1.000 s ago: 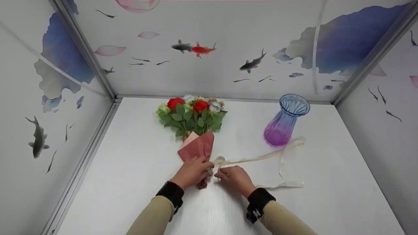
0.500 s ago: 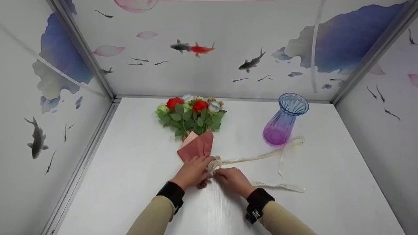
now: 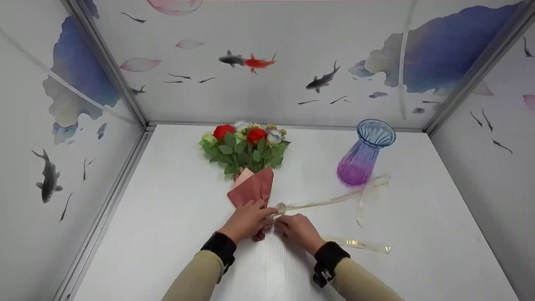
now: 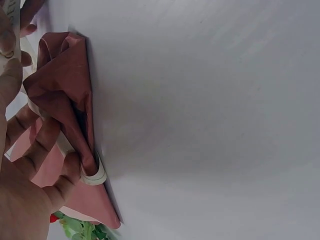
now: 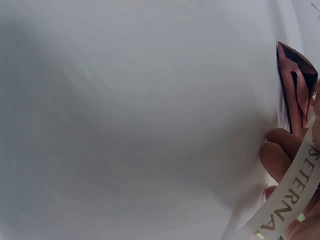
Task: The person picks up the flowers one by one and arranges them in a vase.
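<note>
The left hand point(image 3: 248, 219) is grasping: its thumb and forefinger are pinching the cream ribbon point(image 3: 307, 205), while its other three fingers are curling against the dark pink paper point(image 3: 253, 186). That paper is wrapping the lower part of a bunch of flowers point(image 3: 241, 147), which is lying just beyond the left hand, its red, white and pale green heads and green leaves pointing away from the person. In the left wrist view a pale band is curving round the paper's edge near the fingertips. The right hand point(image 3: 301, 230) is facing the left one, the two nearly meeting, and its bent fingers and thumb are grasping the ribbon too; the right wrist view is showing gold letters on the strip running across those fingers. Between the hands the ribbon is forming a small loop, though how it is crossing there is partly hidden by the fingers. One long stretch is running beyond the right hand and off to its right, folding over just beside the foot of a blue and purple glass vase point(image 3: 359, 156). Another ribbon end is lying to the right of the right wrist. Everything is resting on a white table point(image 3: 167, 234).
</note>
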### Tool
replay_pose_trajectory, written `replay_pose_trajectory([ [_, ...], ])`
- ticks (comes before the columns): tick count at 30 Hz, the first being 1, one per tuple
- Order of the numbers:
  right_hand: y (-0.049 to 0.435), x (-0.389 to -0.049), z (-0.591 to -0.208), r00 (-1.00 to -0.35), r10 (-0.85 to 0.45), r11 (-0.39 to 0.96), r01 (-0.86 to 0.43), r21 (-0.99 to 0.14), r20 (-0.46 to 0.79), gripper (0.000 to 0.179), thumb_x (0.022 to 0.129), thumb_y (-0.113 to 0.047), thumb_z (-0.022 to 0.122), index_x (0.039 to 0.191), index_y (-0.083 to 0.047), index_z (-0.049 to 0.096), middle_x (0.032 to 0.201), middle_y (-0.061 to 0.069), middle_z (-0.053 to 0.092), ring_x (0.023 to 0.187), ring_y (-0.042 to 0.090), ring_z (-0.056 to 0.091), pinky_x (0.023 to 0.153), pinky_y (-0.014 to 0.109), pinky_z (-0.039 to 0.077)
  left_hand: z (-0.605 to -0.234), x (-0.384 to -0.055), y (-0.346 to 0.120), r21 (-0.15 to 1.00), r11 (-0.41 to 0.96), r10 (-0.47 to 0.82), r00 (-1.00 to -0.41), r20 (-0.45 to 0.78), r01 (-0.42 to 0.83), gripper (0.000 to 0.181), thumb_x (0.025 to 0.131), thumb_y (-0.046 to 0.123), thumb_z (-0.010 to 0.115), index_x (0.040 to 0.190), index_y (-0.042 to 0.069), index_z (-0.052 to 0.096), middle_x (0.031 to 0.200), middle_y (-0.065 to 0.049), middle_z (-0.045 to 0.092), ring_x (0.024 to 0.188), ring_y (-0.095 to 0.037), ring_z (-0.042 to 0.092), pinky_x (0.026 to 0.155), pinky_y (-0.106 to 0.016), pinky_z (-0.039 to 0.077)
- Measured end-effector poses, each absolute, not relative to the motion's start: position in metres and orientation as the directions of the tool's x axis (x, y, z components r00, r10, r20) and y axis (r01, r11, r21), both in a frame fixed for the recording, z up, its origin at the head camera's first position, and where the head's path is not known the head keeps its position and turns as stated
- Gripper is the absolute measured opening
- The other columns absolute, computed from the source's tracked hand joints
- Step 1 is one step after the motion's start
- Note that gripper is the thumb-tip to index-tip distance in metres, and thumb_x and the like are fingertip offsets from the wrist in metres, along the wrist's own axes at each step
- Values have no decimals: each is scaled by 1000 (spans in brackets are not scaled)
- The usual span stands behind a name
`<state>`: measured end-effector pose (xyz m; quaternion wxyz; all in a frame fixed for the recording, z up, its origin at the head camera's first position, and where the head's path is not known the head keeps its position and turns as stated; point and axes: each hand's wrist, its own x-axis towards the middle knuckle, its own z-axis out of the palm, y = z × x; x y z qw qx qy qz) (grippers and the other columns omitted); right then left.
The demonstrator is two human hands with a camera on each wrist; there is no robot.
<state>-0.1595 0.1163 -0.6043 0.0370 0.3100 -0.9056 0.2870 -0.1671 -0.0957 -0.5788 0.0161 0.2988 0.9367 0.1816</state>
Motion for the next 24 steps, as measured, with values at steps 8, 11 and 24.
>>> replay_pose_trajectory([
  [8,113,-158,-604,-863,-446,707,-503,-497,238,38,97,-31,71,65,-14,60,56,-12,47,50,3,39,51,22,34,-577,-167,-97,348,752,572,-816,79,560,14,102,30,64,108,26,76,102,2,57,87,-20,51,73,-35,42],
  [11,115,-159,-606,-867,-446,702,-493,-515,221,37,97,-31,71,66,-14,61,57,-13,45,52,3,37,51,22,32,-577,-167,-97,343,748,567,-816,113,568,11,102,25,63,103,22,74,101,0,61,86,-22,55,74,-37,46],
  [24,124,-159,-605,-858,-454,713,-511,-479,239,12,94,-17,73,91,-12,63,80,-1,62,72,17,60,65,37,50,-568,-180,-98,661,707,318,-948,20,251,25,111,23,42,114,7,61,104,-8,66,101,-23,63,91,-41,51],
])
